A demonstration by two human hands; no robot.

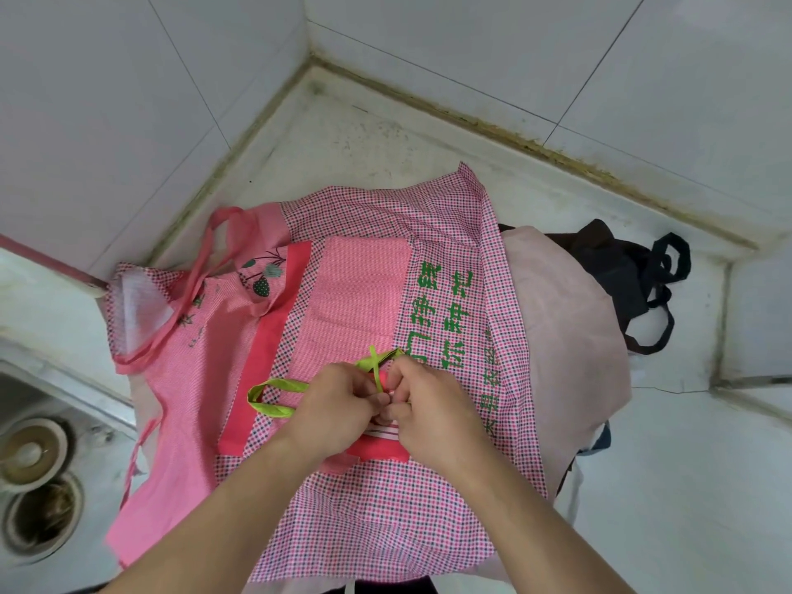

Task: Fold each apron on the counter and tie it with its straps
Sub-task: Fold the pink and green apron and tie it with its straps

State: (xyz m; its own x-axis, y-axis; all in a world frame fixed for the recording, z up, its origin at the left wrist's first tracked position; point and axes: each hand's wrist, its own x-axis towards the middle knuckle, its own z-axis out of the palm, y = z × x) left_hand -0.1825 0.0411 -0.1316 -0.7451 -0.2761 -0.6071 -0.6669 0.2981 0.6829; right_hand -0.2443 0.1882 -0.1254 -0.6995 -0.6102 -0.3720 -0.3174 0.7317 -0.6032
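Note:
A small folded red-and-white apron bundle (377, 439) lies on top of a spread pink checked apron (385, 508) with green lettering. Its green straps (274, 396) cross above the bundle, and one loop lies out to the left. My left hand (334, 405) and my right hand (428, 405) meet over the bundle, each pinching a green strap where they cross. The bundle is mostly hidden under my hands.
A pink apron with a strawberry print (205, 336) lies at the left, a pale pink apron (570, 336) at the right, and a dark apron (634, 272) behind it. A sink with a drain (34, 456) sits at the far left. Tiled walls (471, 45) enclose the counter corner.

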